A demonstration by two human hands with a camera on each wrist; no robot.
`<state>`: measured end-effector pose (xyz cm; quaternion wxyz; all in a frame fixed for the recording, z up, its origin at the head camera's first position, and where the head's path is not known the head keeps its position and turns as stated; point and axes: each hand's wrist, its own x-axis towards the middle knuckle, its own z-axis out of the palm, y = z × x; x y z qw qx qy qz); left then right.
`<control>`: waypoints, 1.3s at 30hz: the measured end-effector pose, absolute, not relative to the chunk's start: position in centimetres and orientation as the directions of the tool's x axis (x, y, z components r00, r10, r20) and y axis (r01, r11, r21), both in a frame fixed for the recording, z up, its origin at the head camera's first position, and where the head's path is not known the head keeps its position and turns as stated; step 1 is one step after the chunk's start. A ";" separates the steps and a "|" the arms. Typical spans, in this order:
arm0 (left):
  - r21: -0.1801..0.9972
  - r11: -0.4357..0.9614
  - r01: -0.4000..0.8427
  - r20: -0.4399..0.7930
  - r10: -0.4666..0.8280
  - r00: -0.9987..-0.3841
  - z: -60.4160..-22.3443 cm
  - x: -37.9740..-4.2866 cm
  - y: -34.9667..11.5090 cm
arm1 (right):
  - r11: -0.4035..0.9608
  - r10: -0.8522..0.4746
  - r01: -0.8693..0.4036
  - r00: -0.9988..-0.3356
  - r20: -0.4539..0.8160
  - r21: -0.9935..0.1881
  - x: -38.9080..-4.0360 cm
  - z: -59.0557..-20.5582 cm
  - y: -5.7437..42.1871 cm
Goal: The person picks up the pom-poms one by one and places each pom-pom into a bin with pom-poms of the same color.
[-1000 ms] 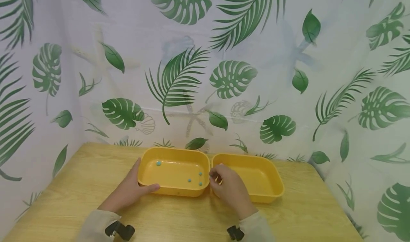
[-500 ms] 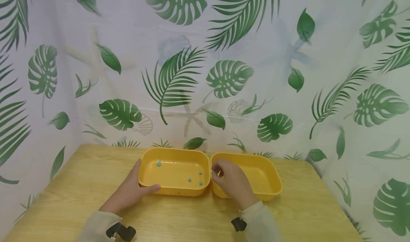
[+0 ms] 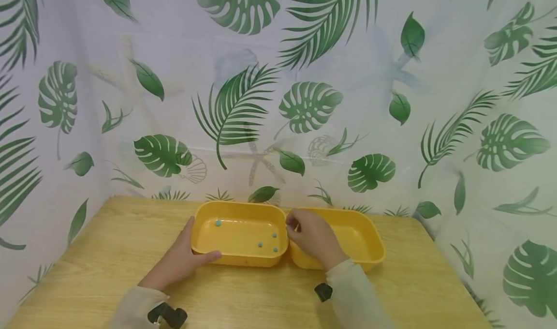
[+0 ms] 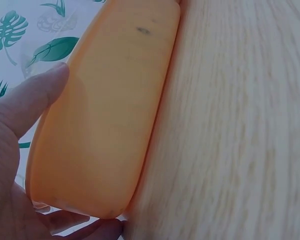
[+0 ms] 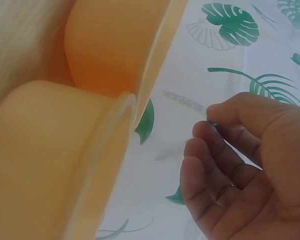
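Note:
In the head view my left hand (image 3: 183, 256) holds the left end of a yellow plastic bin (image 3: 235, 260). Its thumb lies on the front rim; in the left wrist view, the other fingers reach round the bin's end. Several small blue-green balls lie inside, one of them a larger ball (image 3: 218, 223) at the back left. My right hand (image 3: 315, 237) is raised over the left side of a second yellow bin (image 3: 370, 237). Thumb and index finger pinch a tiny blue-green ball (image 5: 211, 121), mostly hidden by the fingertips in the right wrist view.
Both bins stand side by side on a wood-grain table (image 3: 243, 300), near its back edge. Behind and beside the table hangs a white curtain (image 3: 278, 184) printed with green leaves. Dark wrist camera mounts (image 3: 167, 314) sit at both sleeves.
My right hand has risen slightly, and the ball glimpsed at its fingertips half a second ago is now hidden in the head view. The left hand keeps its hold; its bin has shifted slightly right.

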<state>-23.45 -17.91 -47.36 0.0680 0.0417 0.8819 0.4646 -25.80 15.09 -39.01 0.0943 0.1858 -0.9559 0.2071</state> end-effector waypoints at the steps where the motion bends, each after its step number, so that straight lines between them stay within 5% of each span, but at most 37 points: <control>1: 0.825 0.565 0.009 -0.082 0.136 -0.987 -47.3 -23.4 -17.9 | 0.847 -0.324 -0.397 -0.913 0.249 -0.352 -26.0 -38.9 15.0; 22: 0.813 0.582 0.025 -0.054 0.118 -0.992 -47.1 -23.3 -18.0 | 0.872 -0.446 -0.446 -0.894 0.046 -0.204 -30.7 -39.1 11.7; 39: 0.815 0.579 0.016 -0.061 0.113 -0.992 -47.2 -23.4 -17.9 | 0.886 -0.437 -0.432 -0.899 0.008 -0.168 -30.7 -40.6 11.0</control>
